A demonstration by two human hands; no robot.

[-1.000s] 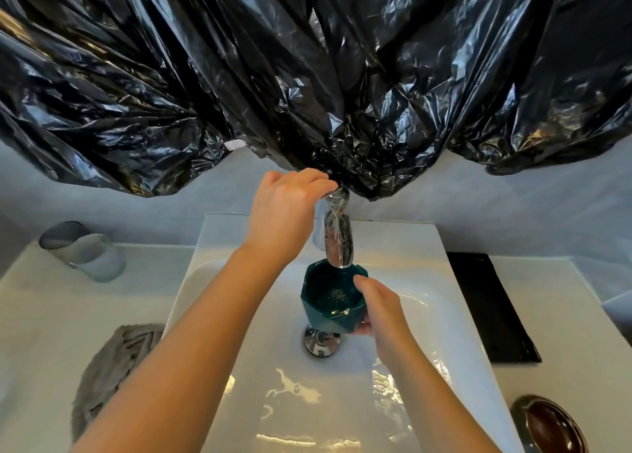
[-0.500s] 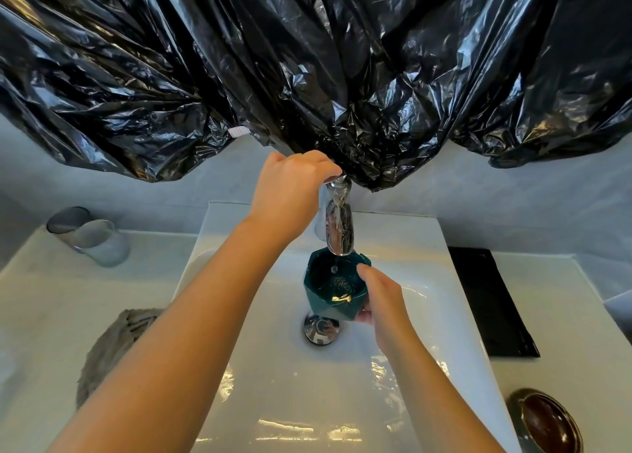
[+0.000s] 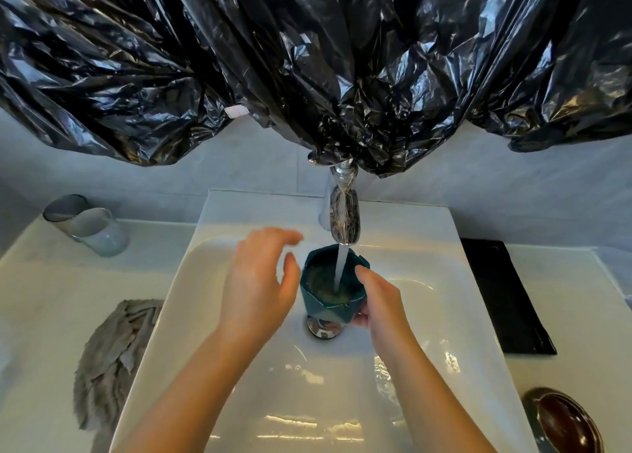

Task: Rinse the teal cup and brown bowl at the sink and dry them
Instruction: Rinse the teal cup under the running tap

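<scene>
Gripping the upright, mouth-up teal cup (image 3: 319, 310) is the right hand (image 3: 379, 304); left hand (image 3: 260, 281) hangs spread.

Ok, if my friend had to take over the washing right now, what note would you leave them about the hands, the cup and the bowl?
Left hand: open, holds nothing, close beside the teal cup.
Right hand: grips the teal cup, held upright over the sink under the faucet.
Water is running into the cup, so its rinse is under way.
Brown bowl: on the counter right of the sink, not yet touched.
Grey cloth: on the counter left of the sink.
Left to do: finish the cup, rinse the bowl, dry both.
</scene>
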